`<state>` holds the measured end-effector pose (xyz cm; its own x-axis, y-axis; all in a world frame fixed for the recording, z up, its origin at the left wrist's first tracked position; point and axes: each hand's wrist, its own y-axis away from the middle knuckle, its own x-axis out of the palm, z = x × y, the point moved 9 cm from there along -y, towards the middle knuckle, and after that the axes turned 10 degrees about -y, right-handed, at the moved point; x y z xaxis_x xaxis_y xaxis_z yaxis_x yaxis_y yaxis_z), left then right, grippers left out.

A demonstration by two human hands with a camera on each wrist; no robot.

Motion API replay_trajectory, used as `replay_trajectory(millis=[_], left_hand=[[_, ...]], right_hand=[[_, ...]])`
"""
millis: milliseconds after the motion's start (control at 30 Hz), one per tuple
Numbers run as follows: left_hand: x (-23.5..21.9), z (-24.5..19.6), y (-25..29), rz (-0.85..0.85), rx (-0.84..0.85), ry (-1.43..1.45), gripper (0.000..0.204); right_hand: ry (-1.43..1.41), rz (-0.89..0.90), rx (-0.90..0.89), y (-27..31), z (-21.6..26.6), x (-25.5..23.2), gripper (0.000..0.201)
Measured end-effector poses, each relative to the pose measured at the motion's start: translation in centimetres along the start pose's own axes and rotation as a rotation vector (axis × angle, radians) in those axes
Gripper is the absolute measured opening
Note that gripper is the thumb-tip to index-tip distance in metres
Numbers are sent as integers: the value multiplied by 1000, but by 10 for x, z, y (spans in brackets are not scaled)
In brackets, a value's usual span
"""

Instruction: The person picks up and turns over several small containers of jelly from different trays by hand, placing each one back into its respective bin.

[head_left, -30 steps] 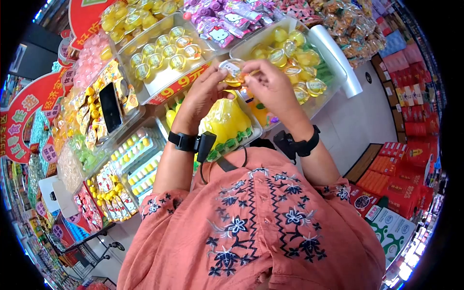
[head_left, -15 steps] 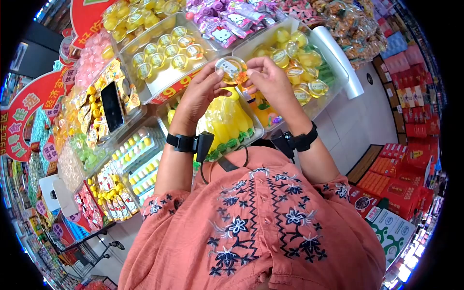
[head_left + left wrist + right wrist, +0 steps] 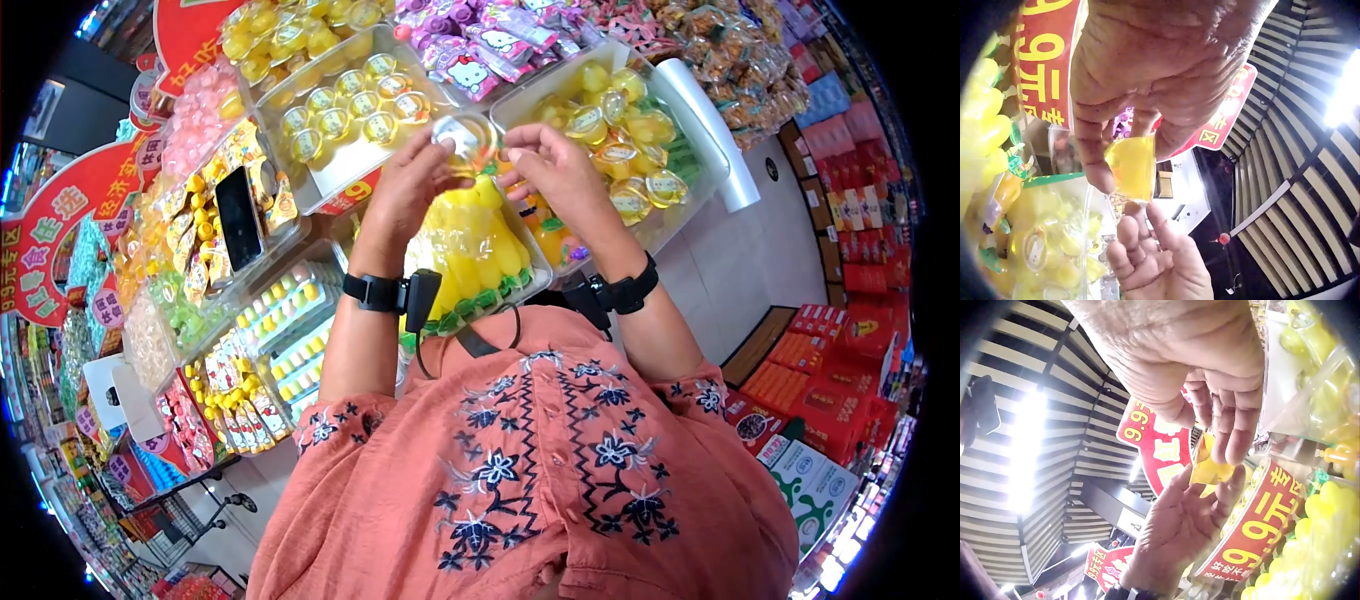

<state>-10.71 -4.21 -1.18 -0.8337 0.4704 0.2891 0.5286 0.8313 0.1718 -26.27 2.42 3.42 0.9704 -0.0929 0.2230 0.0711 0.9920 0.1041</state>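
Note:
My left hand [image 3: 408,188] holds a small clear jelly cup [image 3: 464,140] by its side, between thumb and fingers. The yellow jelly [image 3: 1134,167] shows through the cup's wall in the left wrist view, and a pale round lid faces up in the head view. At the cup's right edge is my right hand [image 3: 562,172], its fingers loosely bent and their tips close to the rim, gripping nothing. Below both hands lies a tray of yellow banana-shaped packs [image 3: 470,245]. In the right wrist view the fingers partly hide the cup.
Behind the hands stands a clear bin [image 3: 340,165] with rows of jelly cups. Another bin [image 3: 690,190] of yellow jelly cups is at right. A black phone [image 3: 238,218] lies on packaged sweets at left. Red boxes [image 3: 835,385] are stacked beyond the floor at far right.
The cup has turned lid-up and shifted slightly left with my left hand. My right fingers, earlier pinching at its edge, have drawn off a little.

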Motion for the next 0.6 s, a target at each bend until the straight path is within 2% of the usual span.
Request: replay_trajectory(millis=[67,133,167,200,267,367,467,500,600], left_hand=[[-26,-5,-16,-15,-24,41,37],[-47,-32,-24,-154,61,67,33],[-60,-48,-27,-237,149,-34,29],[-78,-50,-38,-259,161,-72,27],[-99,-44,-59,-251,93,-172,35],[-114,-15,-82,-163,-72,-275,34],[-137,17,-102,-259,-222,-560,40],[-133,21,-103,-194,-259,-546,33],[-129,33,-106,-146,-379,-681,36]], right_hand=[[-13,-4,10,-1,-2,-1,26],[-44,-16,12,-1,-7,-5,27],[-40,-26,18,-1,-8,-7,27],[-37,-36,22,-1,-9,-9,27],[-30,-45,30,-1,-11,-10,27],[-27,-37,42,-2,-15,-9,27],[-41,-24,54,-3,-17,-8,28],[-43,-22,60,-2,-18,-7,28],[-38,-17,72,-3,-21,-8,29]])
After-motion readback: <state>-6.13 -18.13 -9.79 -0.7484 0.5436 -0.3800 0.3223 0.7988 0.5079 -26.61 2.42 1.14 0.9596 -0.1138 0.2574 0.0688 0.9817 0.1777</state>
